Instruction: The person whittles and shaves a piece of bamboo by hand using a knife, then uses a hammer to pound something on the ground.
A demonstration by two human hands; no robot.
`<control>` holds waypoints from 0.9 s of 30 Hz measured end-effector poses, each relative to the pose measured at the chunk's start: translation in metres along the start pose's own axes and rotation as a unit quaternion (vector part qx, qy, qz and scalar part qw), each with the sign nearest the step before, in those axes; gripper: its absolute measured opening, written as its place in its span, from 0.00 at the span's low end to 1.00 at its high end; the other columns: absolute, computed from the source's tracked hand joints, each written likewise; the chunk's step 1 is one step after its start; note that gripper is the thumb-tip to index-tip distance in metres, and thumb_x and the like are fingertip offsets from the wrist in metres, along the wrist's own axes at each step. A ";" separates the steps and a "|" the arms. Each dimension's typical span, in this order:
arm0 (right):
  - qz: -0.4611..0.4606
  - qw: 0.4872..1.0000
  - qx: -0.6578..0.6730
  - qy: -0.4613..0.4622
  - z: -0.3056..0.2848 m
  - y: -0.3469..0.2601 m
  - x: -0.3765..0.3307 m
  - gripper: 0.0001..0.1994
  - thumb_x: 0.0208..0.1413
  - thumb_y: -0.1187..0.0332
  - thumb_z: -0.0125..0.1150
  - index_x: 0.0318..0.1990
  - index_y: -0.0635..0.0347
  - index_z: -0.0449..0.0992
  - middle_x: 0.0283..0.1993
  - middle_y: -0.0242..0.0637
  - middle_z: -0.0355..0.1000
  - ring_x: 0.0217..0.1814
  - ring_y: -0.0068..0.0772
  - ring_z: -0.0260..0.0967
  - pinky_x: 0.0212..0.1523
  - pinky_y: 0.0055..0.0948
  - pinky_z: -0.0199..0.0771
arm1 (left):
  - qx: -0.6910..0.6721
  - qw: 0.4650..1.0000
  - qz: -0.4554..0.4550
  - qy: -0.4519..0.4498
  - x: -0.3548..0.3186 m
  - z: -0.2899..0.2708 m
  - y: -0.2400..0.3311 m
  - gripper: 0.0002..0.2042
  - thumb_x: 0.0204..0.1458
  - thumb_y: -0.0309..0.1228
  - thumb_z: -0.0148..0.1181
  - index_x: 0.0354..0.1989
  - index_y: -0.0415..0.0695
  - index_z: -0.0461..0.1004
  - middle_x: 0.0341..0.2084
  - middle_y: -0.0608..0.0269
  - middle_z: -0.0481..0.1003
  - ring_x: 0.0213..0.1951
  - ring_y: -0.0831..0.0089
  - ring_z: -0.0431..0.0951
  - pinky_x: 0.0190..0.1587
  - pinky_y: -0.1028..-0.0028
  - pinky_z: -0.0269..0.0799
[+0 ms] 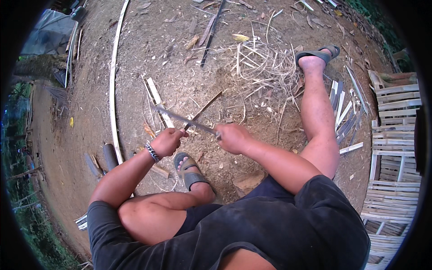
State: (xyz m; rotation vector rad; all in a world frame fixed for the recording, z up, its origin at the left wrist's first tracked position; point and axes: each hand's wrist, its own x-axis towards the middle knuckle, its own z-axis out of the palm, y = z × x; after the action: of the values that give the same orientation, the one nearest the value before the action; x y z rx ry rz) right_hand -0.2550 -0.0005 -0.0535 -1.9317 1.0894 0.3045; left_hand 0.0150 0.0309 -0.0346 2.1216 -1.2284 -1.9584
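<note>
My right hand (234, 138) is closed around the handle of a long knife (175, 115), whose narrow grey blade points left and slightly away from me. Thumb and fingers of my left hand (168, 142) grip a thin dark bamboo strip (208, 104) that slants up to the right. Blade and strip cross just in front of my hands; whether they touch I cannot tell. Beyond the blade's tip, pale split bamboo pieces (155, 94) lie on the dirt. Most of the knife's handle is hidden in my right fist.
A heap of curly bamboo shavings (265, 72) lies ahead, right of centre. One long pale bamboo strip (113, 81) runs along the left. Split pieces (344, 108) lie beyond my right leg, beside a slatted bamboo panel (396, 135). Dark bamboo sections (110, 156) rest near my left forearm.
</note>
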 end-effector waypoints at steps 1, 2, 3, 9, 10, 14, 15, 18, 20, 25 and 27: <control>0.017 1.000 0.013 -0.008 0.001 0.002 0.001 0.16 0.59 0.72 0.52 0.55 0.58 0.73 0.43 0.45 0.77 0.46 0.41 0.77 0.47 0.41 0.78 | -0.012 1.000 -0.001 -0.004 -0.001 0.001 0.001 0.21 0.67 0.41 0.45 0.50 0.38 0.79 0.14 0.72 0.65 0.15 0.80 0.63 0.20 0.72 0.61; 0.034 0.999 0.026 -0.016 0.002 0.006 0.005 0.17 0.59 0.73 0.51 0.56 0.59 0.72 0.43 0.45 0.77 0.46 0.40 0.77 0.48 0.40 0.78 | -0.017 1.000 0.002 -0.005 0.000 0.002 -0.001 0.21 0.67 0.41 0.45 0.50 0.38 0.79 0.14 0.72 0.64 0.15 0.80 0.63 0.19 0.72 0.60; 0.050 0.998 0.039 -0.024 0.003 0.011 0.009 0.18 0.59 0.74 0.50 0.57 0.59 0.71 0.43 0.45 0.77 0.46 0.39 0.77 0.48 0.39 0.78 | -0.020 1.000 0.004 -0.004 -0.001 0.003 -0.003 0.20 0.67 0.41 0.44 0.50 0.38 0.79 0.13 0.73 0.64 0.15 0.79 0.62 0.19 0.73 0.60; 0.177 0.981 0.078 -0.019 -0.004 0.062 0.031 0.16 0.59 0.74 0.51 0.55 0.58 0.72 0.45 0.45 0.77 0.46 0.39 0.77 0.47 0.40 0.79 | -0.017 1.000 -0.002 -0.013 -0.006 0.010 0.010 0.20 0.68 0.40 0.43 0.49 0.38 0.79 0.13 0.74 0.62 0.14 0.80 0.60 0.17 0.73 0.57; 0.164 0.984 0.061 -0.038 -0.010 0.050 0.029 0.16 0.59 0.73 0.51 0.55 0.57 0.72 0.45 0.45 0.77 0.46 0.39 0.77 0.47 0.40 0.79 | -0.014 1.000 -0.002 -0.011 -0.006 0.007 0.010 0.20 0.68 0.40 0.43 0.49 0.38 0.79 0.13 0.74 0.61 0.14 0.81 0.60 0.17 0.73 0.57; 0.073 0.996 0.037 -0.039 -0.010 0.033 0.011 0.17 0.57 0.72 0.55 0.54 0.50 0.75 0.45 0.46 0.77 0.45 0.41 0.77 0.49 0.41 0.78 | -0.036 0.999 -0.004 -0.002 -0.008 0.001 0.003 0.20 0.67 0.40 0.43 0.49 0.38 0.78 0.13 0.74 0.61 0.14 0.81 0.60 0.17 0.74 0.57; 0.109 0.992 0.061 0.007 0.004 0.071 0.022 0.19 0.56 0.72 0.56 0.56 0.52 0.73 0.41 0.45 0.76 0.43 0.41 0.77 0.46 0.41 0.79 | -0.045 0.999 -0.004 -0.003 -0.006 0.002 0.012 0.20 0.67 0.39 0.43 0.49 0.37 0.78 0.13 0.74 0.61 0.14 0.81 0.60 0.17 0.74 0.57; 0.158 0.984 0.029 0.078 0.017 0.136 0.040 0.21 0.56 0.73 0.56 0.59 0.56 0.71 0.39 0.47 0.75 0.43 0.40 0.77 0.45 0.40 0.80 | -0.058 0.998 0.002 -0.025 -0.004 0.002 0.014 0.20 0.67 0.40 0.43 0.50 0.38 0.78 0.14 0.74 0.61 0.14 0.81 0.58 0.17 0.75 0.57; 0.182 0.980 0.033 0.068 0.016 0.135 0.041 0.22 0.56 0.74 0.55 0.60 0.55 0.71 0.42 0.48 0.76 0.45 0.41 0.77 0.48 0.40 0.79 | -0.062 0.998 0.007 -0.026 -0.001 -0.003 0.015 0.20 0.68 0.41 0.43 0.50 0.38 0.77 0.14 0.75 0.60 0.14 0.81 0.58 0.17 0.75 0.56; 0.045 0.998 0.032 0.015 -0.003 0.043 0.013 0.18 0.56 0.74 0.52 0.55 0.52 0.74 0.46 0.43 0.77 0.47 0.42 0.77 0.50 0.43 0.78 | -0.010 1.000 0.007 -0.005 -0.007 -0.007 0.012 0.21 0.68 0.40 0.43 0.51 0.37 0.77 0.17 0.72 0.62 0.15 0.80 0.59 0.18 0.74 0.58; 0.054 0.997 0.027 -0.037 -0.010 0.032 0.011 0.18 0.55 0.73 0.53 0.55 0.52 0.75 0.46 0.44 0.77 0.47 0.41 0.77 0.50 0.43 0.78 | 0.141 0.986 0.075 0.037 -0.007 -0.006 0.010 0.21 0.68 0.41 0.44 0.49 0.37 0.78 0.17 0.70 0.65 0.15 0.80 0.61 0.19 0.73 0.60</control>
State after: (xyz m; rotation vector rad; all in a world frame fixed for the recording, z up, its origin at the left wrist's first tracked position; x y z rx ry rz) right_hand -0.2760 -0.0218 -0.0725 -1.8030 1.1451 0.3986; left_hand 0.0156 0.0248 -0.0226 2.1193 -1.6831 -1.7169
